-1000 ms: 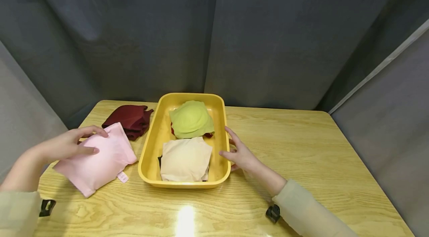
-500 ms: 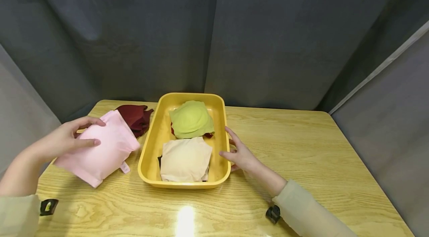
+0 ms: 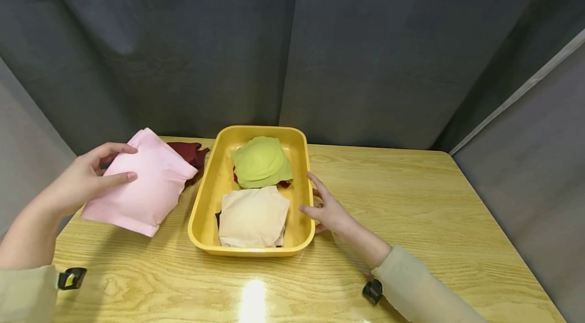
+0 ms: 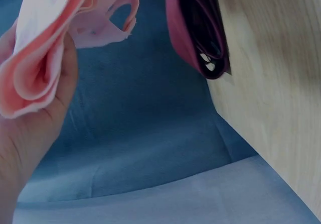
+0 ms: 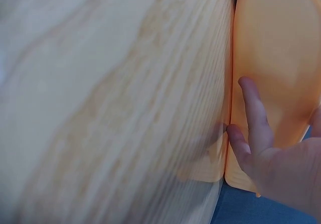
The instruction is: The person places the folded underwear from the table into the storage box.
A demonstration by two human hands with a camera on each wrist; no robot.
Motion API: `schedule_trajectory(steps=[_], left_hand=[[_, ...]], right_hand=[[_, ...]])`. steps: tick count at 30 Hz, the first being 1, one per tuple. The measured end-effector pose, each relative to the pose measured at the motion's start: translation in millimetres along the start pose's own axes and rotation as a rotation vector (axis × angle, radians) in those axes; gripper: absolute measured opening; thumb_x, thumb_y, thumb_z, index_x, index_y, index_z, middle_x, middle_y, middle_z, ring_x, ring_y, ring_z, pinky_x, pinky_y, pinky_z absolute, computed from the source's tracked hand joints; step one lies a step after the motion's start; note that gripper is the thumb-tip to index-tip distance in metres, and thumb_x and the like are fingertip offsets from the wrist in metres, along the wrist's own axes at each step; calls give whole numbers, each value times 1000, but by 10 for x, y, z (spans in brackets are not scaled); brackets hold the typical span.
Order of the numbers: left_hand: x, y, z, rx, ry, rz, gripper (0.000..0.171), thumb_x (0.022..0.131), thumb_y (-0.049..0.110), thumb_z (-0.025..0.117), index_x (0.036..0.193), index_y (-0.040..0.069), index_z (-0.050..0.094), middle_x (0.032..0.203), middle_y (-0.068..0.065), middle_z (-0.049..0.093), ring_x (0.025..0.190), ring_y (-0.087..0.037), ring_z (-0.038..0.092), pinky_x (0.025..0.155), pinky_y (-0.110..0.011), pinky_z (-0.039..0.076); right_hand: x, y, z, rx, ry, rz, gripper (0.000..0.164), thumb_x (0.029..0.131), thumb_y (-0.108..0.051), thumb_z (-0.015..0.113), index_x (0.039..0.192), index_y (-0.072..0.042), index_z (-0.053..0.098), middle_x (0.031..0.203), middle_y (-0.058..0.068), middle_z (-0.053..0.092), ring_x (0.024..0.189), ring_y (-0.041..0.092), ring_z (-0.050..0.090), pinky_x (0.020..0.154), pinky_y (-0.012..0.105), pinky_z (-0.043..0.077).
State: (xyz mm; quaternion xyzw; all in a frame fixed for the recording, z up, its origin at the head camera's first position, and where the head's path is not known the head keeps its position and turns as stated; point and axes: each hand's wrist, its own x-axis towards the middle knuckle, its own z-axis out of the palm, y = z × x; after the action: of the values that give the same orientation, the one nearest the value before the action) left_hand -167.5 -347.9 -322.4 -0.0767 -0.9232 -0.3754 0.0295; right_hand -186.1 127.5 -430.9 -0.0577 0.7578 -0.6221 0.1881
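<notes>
My left hand [image 3: 77, 181] pinches a folded pink bra [image 3: 148, 188] by its left side, thumb on top, and holds it up over the left part of the table. Its folded layers [image 4: 37, 81] and an armhole-like opening show in the left wrist view. Behind it a folded maroon garment [image 3: 187, 153] is partly hidden. My right hand [image 3: 332, 215] holds the right wall of a yellow tray [image 3: 201, 211], thumb over the rim, fingers along the outside [image 5: 258, 118]. Inside the tray lie a lime-green folded bra [image 3: 261, 163] and a beige folded one [image 3: 253, 217].
The tray stands on a wood-grain table [image 3: 411, 211], near its back edge. A dark grey curtain [image 3: 365, 59] hangs behind, with lighter panels [image 3: 539, 160] at the sides. Dark red and black cloth peeks from under the pieces in the tray.
My left hand has raised the pink bra from the table and moved it away from me and slightly right, covering more of the maroon garment. The right hand and tray have stayed put.
</notes>
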Motion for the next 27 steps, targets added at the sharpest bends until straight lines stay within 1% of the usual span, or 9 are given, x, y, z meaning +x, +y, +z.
schedule_trajectory(steps=[4, 9, 10, 13, 16, 19, 21, 24, 27], left_hand=[[8, 76, 1, -50, 10, -18, 50, 85, 28, 71, 130, 22, 49, 100, 7, 57, 77, -11, 58, 62, -25, 51], [28, 189, 61, -158, 45, -43, 49, 85, 21, 70, 129, 20, 48, 99, 9, 56, 73, -11, 59, 60, -27, 53], [30, 206, 72, -179, 53, -44, 48, 85, 20, 70, 129, 21, 49, 98, 9, 55, 73, -10, 59, 60, -27, 54], [38, 247, 105, -249, 76, -13, 47, 85, 12, 69, 127, 22, 50, 98, 6, 53, 71, -9, 58, 58, -25, 54], [51, 282, 143, -373, 93, 34, 48, 84, 4, 69, 125, 21, 53, 98, 2, 51, 72, -7, 57, 56, -22, 53], [61, 339, 203, -533, 110, 47, 49, 82, -3, 69, 124, 19, 55, 99, 1, 54, 73, -7, 58, 56, -22, 53], [62, 380, 241, -637, 100, 54, 50, 82, -5, 68, 124, 17, 54, 101, 0, 54, 74, -8, 60, 57, -23, 54], [56, 450, 304, -720, 97, 48, 49, 82, -4, 68, 124, 16, 53, 105, -2, 53, 76, -9, 61, 59, -24, 55], [47, 520, 380, -750, 107, 32, 48, 83, -2, 68, 124, 16, 51, 105, -3, 52, 76, -10, 62, 61, -25, 56]], right_hand=[[-11, -4, -5, -7, 5, -4, 83, 90, -9, 61, 150, -38, 12, 150, 16, 25, 107, 38, 59, 58, 47, 56], [-15, -5, -6, -3, -1, -9, 83, 90, -9, 61, 150, -38, 11, 150, 16, 26, 107, 38, 59, 59, 48, 56], [-15, -5, -5, -1, -3, -10, 83, 90, -9, 60, 150, -39, 11, 150, 16, 26, 107, 39, 59, 59, 48, 56], [-14, -7, -1, 2, -10, -13, 83, 91, -8, 59, 150, -39, 10, 149, 16, 26, 107, 39, 59, 59, 48, 56], [-11, -8, -1, -4, -11, -13, 84, 91, -9, 59, 150, -39, 10, 149, 16, 26, 106, 39, 59, 59, 47, 56], [0, -4, -6, 1, -10, -13, 84, 91, -9, 59, 151, -38, 9, 149, 17, 26, 107, 39, 59, 59, 48, 56], [7, -1, -9, 8, -10, -13, 84, 91, -8, 59, 151, -38, 9, 150, 17, 25, 108, 40, 58, 59, 48, 55], [13, 1, -11, 13, -9, -14, 84, 91, -8, 59, 151, -38, 9, 150, 17, 25, 108, 40, 58, 59, 49, 55], [10, -2, -9, 9, -9, -11, 84, 91, -8, 59, 151, -38, 9, 149, 17, 25, 109, 40, 58, 59, 49, 55]])
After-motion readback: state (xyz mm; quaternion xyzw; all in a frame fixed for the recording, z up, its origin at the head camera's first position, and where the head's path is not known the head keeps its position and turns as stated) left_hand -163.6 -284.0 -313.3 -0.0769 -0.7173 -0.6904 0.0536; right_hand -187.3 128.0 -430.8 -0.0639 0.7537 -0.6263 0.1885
